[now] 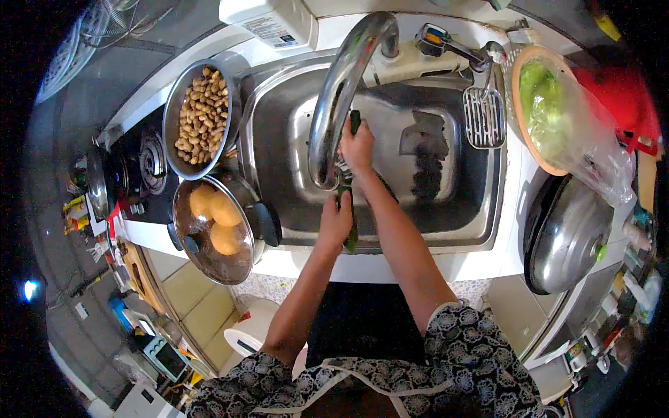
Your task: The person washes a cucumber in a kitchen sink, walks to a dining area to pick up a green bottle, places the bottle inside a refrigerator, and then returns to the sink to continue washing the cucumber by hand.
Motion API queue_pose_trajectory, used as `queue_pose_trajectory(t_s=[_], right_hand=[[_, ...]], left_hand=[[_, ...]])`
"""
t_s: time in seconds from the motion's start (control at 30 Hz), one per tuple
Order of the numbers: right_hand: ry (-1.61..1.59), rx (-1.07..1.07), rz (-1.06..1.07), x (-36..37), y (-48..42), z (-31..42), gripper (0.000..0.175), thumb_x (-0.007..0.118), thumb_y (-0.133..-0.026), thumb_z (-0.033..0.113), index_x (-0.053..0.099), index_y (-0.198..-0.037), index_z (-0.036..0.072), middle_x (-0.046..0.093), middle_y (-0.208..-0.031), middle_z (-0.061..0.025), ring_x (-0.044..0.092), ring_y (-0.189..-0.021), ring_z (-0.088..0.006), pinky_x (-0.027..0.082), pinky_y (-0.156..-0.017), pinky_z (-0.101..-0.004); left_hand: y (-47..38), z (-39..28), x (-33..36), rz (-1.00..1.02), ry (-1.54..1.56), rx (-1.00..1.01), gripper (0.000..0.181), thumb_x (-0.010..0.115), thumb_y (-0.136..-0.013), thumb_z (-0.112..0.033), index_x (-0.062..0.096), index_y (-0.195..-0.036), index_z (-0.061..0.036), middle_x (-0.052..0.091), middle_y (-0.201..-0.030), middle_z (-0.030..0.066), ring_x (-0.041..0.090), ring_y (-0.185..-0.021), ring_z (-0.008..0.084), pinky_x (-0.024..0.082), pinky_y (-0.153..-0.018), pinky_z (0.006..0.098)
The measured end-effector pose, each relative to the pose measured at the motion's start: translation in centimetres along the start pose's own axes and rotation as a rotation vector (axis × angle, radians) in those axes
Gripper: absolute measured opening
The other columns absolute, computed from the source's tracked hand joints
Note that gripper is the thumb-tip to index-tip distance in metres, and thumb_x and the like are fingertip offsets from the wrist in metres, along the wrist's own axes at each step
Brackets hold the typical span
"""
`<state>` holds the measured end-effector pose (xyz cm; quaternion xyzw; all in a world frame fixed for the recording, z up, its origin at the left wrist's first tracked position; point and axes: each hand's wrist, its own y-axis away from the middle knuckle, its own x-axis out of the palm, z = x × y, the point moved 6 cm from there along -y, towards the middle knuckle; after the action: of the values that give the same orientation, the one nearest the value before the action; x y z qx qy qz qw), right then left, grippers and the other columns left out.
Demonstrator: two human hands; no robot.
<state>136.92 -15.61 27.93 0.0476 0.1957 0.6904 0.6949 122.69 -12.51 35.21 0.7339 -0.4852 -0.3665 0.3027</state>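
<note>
A long, slim dark green vegetable (352, 241), cucumber-like, is held lengthwise in both hands over the stainless steel sink (277, 157). My right hand (359, 146) grips its far part, and the dark tip pokes out past the fingers. Closer to my body, my left hand (335, 220) closes around its near part. The curved chrome faucet (342, 78) arches over the basin, its spout mouth just beside my hands. Water seems to run between them. Another dark, narrow thing (388, 192) shows partly beside my right forearm; I cannot tell what it is.
Left of the sink are a metal bowl of peanuts (204, 120) and a glass-lidded pot (185, 261) with round orange-yellow things inside. On the right stand a basket (517, 104) with bagged greens (543, 104), a lidded pan (575, 240) and a slotted metal rack (483, 117). A gas stove (151, 157) lies far left.
</note>
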Motion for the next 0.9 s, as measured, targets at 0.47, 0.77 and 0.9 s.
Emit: queue_pose_trajectory(t_s=[0.47, 0.77, 0.9], right_hand=[[-0.392, 0.144, 0.415, 0.8, 9.9, -3.1, 0.039, 0.049, -0.073, 0.013, 0.035, -0.109, 0.007, 0.047, -0.087, -0.0081, 0.046, -0.065, -0.0137, 0.039, -0.061, -0.0283], [-0.834, 0.301, -0.069, -3.1, 1.4, 1.1, 0.031, 0.045, -0.077, 0.033, 0.036, -0.081, 0.004, 0.040, -0.054, -0.0018, 0.041, -0.043, -0.0110, 0.036, -0.039, -0.0244], [-1.052, 0.450, 0.175, -2.6, 0.4, 1.4, 0.046, 0.036, -0.074, 0.053, 0.038, -0.065, 0.008, 0.036, -0.049, 0.0014, 0.036, -0.039, -0.0099, 0.032, -0.037, -0.0224]], left_hand=[[-1.7, -0.4, -2.5, -0.210, -0.139, 0.263, 0.030, 0.033, -0.079, -0.021, 0.046, -0.082, 0.0059, 0.051, -0.078, 0.0191, 0.048, -0.072, 0.0245, 0.036, -0.064, 0.0327], [1.0, -2.0, -0.4, -0.073, 0.126, 0.166, 0.029, 0.034, -0.083, -0.025, 0.044, -0.084, 0.0016, 0.047, -0.065, 0.0088, 0.044, -0.056, 0.0150, 0.035, -0.049, 0.0265], [1.2, -1.7, -0.3, 0.084, 0.300, 0.058, 0.027, 0.033, -0.083, -0.028, 0.043, -0.083, -0.0024, 0.044, -0.057, 0.0050, 0.042, -0.041, 0.0121, 0.035, -0.035, 0.0241]])
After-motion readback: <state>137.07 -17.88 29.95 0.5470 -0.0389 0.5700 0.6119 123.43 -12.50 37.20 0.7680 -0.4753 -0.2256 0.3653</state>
